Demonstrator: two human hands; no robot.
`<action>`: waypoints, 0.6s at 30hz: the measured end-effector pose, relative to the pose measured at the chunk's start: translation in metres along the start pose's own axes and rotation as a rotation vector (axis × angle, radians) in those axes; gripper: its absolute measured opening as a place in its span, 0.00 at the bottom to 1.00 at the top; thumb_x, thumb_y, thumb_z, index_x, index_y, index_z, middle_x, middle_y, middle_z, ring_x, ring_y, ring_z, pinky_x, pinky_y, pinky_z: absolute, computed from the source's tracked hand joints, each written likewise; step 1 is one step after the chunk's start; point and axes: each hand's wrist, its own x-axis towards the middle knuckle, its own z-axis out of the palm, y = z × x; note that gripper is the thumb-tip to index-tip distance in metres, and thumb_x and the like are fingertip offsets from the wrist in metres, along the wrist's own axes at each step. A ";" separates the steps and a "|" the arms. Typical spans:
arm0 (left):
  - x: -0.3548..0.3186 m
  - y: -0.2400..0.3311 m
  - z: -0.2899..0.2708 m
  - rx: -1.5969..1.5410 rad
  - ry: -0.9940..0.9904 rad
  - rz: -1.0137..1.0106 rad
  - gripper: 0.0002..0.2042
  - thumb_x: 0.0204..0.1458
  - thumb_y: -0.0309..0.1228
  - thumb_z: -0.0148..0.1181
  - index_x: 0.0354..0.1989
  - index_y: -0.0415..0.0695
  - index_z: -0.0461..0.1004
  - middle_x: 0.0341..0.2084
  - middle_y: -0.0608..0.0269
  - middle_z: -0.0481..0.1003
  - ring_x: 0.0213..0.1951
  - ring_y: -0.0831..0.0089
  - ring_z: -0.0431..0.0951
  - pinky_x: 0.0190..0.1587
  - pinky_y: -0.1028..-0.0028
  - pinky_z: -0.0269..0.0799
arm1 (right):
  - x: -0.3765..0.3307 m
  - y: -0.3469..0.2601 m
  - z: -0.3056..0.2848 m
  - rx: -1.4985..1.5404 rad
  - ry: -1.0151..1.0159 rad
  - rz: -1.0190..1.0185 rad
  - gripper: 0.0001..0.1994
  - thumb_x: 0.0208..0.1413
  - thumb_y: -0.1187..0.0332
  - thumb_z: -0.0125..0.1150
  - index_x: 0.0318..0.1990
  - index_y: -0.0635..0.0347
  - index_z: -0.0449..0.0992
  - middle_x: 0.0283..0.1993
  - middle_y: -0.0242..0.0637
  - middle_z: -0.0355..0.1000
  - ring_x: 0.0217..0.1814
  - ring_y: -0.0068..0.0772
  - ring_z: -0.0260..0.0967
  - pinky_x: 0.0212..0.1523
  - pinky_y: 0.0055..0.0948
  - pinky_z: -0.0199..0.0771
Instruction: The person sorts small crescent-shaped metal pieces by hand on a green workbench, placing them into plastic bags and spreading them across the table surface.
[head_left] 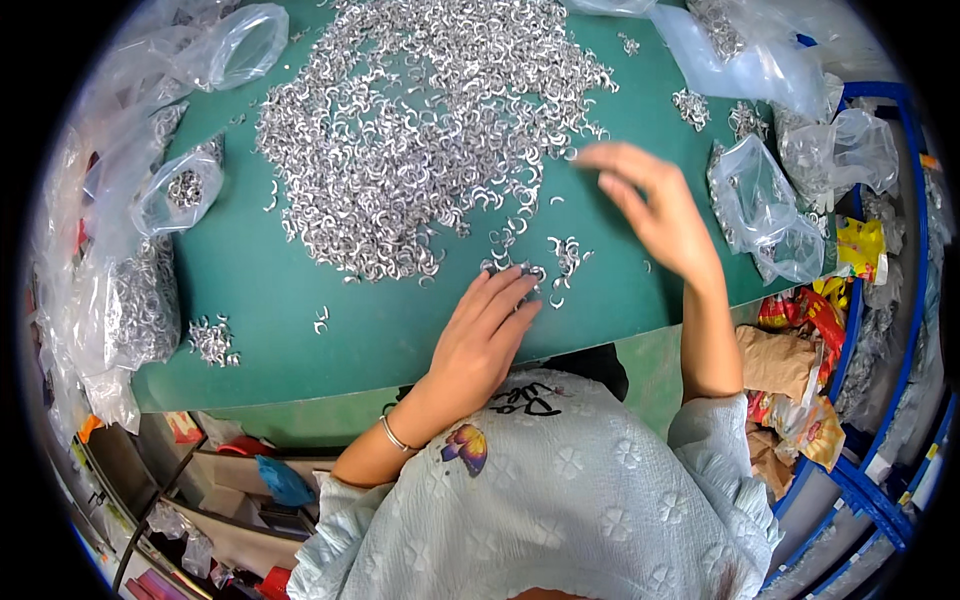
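A wide heap of small silver crescent-shaped metal pieces [400, 150] covers the middle of the green table [270, 340]. At its near side my left hand [483, 335] lies with outstretched fingers over a few of the pieces, close to the table's front edge. These pieces are partly hidden under the fingertips. Right beside that hand is a small loose cluster of crescents [568, 258]. My right hand [655, 205] hovers at the heap's right edge, its fingers curved and apart, with no piece visibly held. One piece shows by its fingertips.
Clear plastic bags of metal pieces stand at the left [143, 305] and the right [760, 205]. Small separate piles lie near the left bag [213, 341] and at the far right [691, 108]. A blue metal rack [905, 200] and crumpled wrappers [800, 340] are beside the table.
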 end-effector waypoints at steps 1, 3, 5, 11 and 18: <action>-0.001 0.002 0.000 0.025 -0.013 -0.001 0.14 0.46 0.17 0.61 0.43 0.38 0.75 0.50 0.54 0.72 0.57 0.53 0.69 0.60 0.54 0.64 | -0.014 -0.013 0.001 0.037 -0.056 -0.004 0.14 0.55 0.76 0.55 0.49 0.62 0.75 0.49 0.45 0.74 0.52 0.51 0.71 0.54 0.41 0.69; -0.005 0.000 -0.002 0.040 -0.021 0.014 0.13 0.45 0.17 0.61 0.42 0.38 0.75 0.48 0.54 0.73 0.56 0.53 0.70 0.59 0.54 0.65 | -0.040 -0.025 0.011 0.008 -0.113 -0.016 0.15 0.51 0.72 0.63 0.48 0.60 0.77 0.53 0.41 0.72 0.59 0.44 0.66 0.59 0.39 0.64; -0.008 -0.004 -0.006 0.042 -0.014 0.029 0.13 0.45 0.17 0.60 0.42 0.37 0.75 0.48 0.54 0.72 0.56 0.53 0.70 0.58 0.53 0.65 | -0.061 -0.033 0.019 -0.118 -0.153 -0.009 0.16 0.49 0.71 0.65 0.47 0.62 0.77 0.55 0.39 0.71 0.61 0.44 0.64 0.60 0.39 0.62; 0.002 0.014 -0.005 0.141 0.046 -0.016 0.13 0.44 0.19 0.62 0.41 0.39 0.76 0.47 0.56 0.72 0.51 0.55 0.71 0.51 0.58 0.66 | -0.077 -0.043 0.038 -0.203 -0.031 -0.049 0.16 0.47 0.72 0.66 0.46 0.64 0.77 0.56 0.38 0.70 0.65 0.44 0.62 0.62 0.46 0.59; -0.027 -0.004 -0.011 0.139 0.077 -0.041 0.16 0.42 0.15 0.60 0.42 0.39 0.75 0.47 0.54 0.72 0.52 0.53 0.71 0.51 0.60 0.66 | -0.092 -0.038 0.046 -0.218 -0.015 -0.017 0.24 0.47 0.68 0.67 0.53 0.62 0.72 0.62 0.40 0.65 0.69 0.46 0.57 0.65 0.51 0.56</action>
